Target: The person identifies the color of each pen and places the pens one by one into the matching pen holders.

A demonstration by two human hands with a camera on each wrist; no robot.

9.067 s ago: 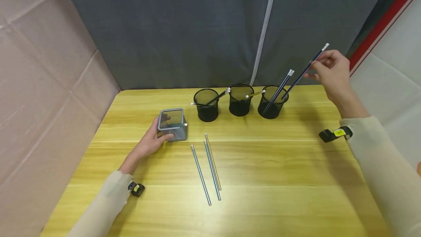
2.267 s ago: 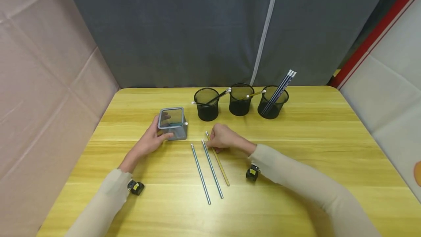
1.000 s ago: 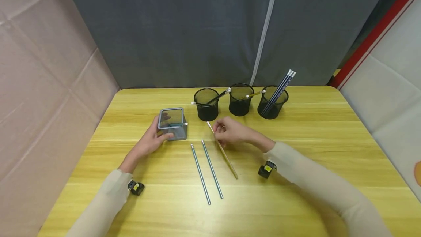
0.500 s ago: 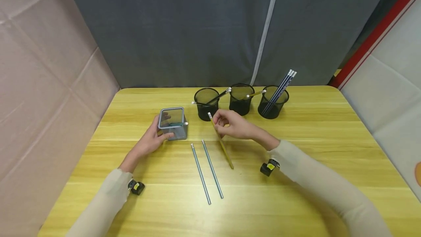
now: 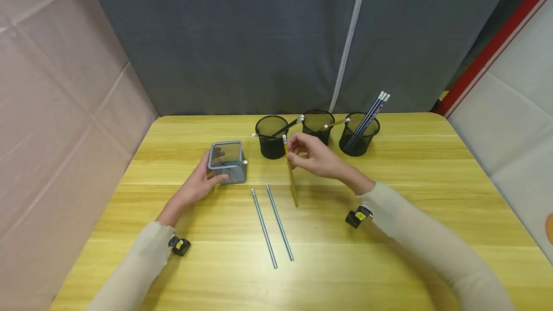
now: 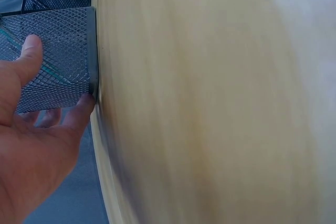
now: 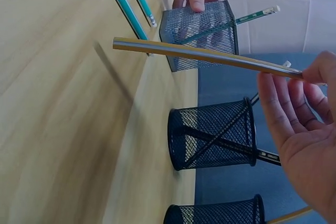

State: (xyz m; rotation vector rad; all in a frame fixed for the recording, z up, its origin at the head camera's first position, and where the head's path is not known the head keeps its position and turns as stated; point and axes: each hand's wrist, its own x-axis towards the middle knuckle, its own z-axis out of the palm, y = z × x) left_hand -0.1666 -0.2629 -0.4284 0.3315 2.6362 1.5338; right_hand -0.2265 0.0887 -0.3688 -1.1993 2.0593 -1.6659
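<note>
My right hand pinches a yellow pencil near its eraser end, and its other end slants down over the table toward me. In the right wrist view that pencil is raised off the tabletop, its shadow apart from it. My left hand grips a grey square mesh pencil holder by its sides; the thumb lies along the mesh in the left wrist view. A green pencil leans inside this holder. Two green pencils lie side by side on the table.
Three round black mesh cups stand along the back: the left cup holds black pencils, the middle cup yellow ones, and the right cup dark blue ones. Behind them hangs a dark grey curtain.
Earlier, a dark blue pencil went into the right cup. My right hand then took the yellow pencil from the table, lifting it up toward the cups and turning it steeper. The left hand stayed put.
</note>
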